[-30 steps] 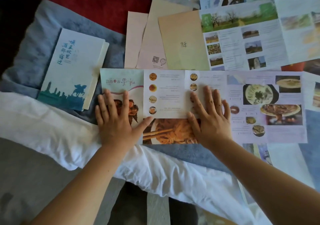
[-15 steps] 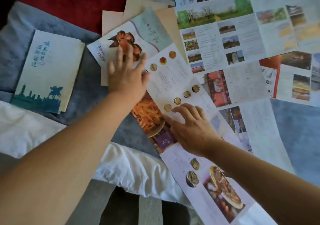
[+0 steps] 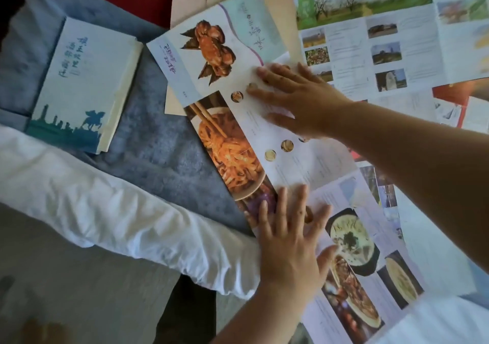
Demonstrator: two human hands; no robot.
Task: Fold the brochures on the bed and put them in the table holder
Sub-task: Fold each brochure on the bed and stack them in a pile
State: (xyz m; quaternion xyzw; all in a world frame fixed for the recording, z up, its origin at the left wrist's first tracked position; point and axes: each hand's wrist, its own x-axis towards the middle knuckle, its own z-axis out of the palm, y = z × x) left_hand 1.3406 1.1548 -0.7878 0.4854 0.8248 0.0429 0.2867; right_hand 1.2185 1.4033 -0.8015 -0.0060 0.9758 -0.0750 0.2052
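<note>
Food brochure [image 3: 291,163]: unfolded and lying flat on the bed in the middle of the scene, partly on the grey blanket [image 3: 158,145] and partly over other sheets.
Long axis: diagonal, running from far left to near right.
Which way it points: the crab cover panel [image 3: 211,41] is the far-left end. The dish panels [image 3: 352,277] are the near-right end.
Left hand [image 3: 288,248]: flat on the near half, just past the noodle picture [image 3: 230,158]. Its fingers are straight, spread and pointing far; they press the paper and grip nothing.
Right hand [image 3: 301,100]: flat on the white middle panel, just beside the cover. Its fingers are straight and point left; they press down and hold nothing.
Brochure from the fingers: it lies under both palms. The cover end is left and far of the right hand's fingertips, and the dish end is right and near of the left hand.
Nearer hand: the right hand is nearer the cover end, the left hand nearer the dish end.
Coming move: likely a fold across the long axis, bringing one end over the middle. A crease seems to run between the hands, though blur leaves that unsure.
Folded brochure [image 3: 84,84]: blue and white, on the left of the blanket, well apart from both hands.
Landscape brochure [image 3: 370,26]: open at far right, just beside the right hand.
Tan sheets [image 3: 185,2]: far, partly under the cover end.
White bedding [image 3: 105,211]: near left.
Table holder: not in view.
</note>
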